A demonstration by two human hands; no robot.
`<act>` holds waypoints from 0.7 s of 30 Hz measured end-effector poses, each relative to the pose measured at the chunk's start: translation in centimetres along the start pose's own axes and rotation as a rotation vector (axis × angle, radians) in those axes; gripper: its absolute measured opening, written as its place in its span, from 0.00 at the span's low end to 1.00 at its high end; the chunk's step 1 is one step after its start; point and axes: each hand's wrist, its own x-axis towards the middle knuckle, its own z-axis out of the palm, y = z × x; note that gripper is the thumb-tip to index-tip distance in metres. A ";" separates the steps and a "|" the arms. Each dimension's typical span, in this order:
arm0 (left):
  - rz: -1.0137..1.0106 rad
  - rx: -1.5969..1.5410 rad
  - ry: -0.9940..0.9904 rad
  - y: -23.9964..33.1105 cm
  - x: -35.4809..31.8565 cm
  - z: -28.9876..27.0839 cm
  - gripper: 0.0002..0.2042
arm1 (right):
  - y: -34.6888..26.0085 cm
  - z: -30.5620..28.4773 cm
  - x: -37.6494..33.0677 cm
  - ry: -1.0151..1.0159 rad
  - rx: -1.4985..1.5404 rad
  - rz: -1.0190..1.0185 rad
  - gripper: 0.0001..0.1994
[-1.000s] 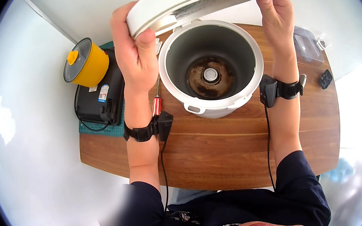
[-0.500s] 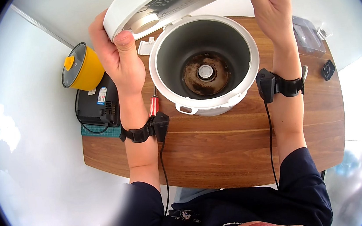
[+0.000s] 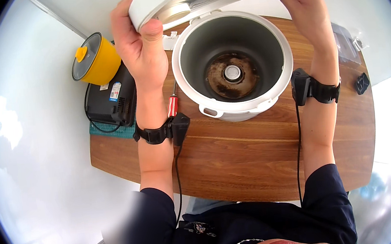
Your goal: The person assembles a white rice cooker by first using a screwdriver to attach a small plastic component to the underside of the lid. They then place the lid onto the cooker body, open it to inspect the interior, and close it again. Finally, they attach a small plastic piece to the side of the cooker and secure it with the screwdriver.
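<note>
A white rice cooker (image 3: 246,109) stands on the table with its lid raised and its inside exposed. Brown stains cover the heating plate (image 3: 222,85) at the bottom, around a round metal centre piece (image 3: 233,73). My left hand (image 3: 146,51) is closed on the left edge of the white lid (image 3: 145,3), thumb on the near rim. At the lid's right edge, my right hand (image 3: 307,12) grips it with the thumb underneath; some of its fingers are hidden. The lid's shiny inner side faces down toward the pot opening.
A red-and-white-handled screwdriver (image 3: 173,106) lies left of the cooker. Farther left, a yellow pot with a lid (image 3: 103,65) sits on a black appliance (image 3: 101,105) over a green mat (image 3: 110,130). At right are a clear plastic box (image 3: 345,44) and a small black part (image 3: 362,83).
The whole view has shifted, so the scene sits farther right and slightly higher. The lid, held by both hands, appears a little higher relative to the cooker body.
</note>
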 end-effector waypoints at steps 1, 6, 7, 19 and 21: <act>-0.011 -0.012 -0.004 -0.2 -0.1 -0.3 0.35 | 0.4 -0.1 0.1 -0.006 0.007 -0.026 0.20; -0.025 -0.084 -0.067 -2.3 -0.4 -2.7 0.40 | 0.3 0.1 0.0 -0.002 0.004 -0.068 0.18; -0.033 -0.081 -0.086 -2.4 -0.5 -3.1 0.40 | 0.2 0.2 0.0 0.000 0.003 -0.069 0.18; 0.036 0.097 -0.188 -1.6 -0.4 -4.4 0.31 | 1.1 0.0 0.2 -0.002 0.012 -0.065 0.16; 0.051 0.138 -0.175 -1.3 -0.4 -4.2 0.29 | 1.1 0.1 0.2 0.008 0.016 -0.081 0.16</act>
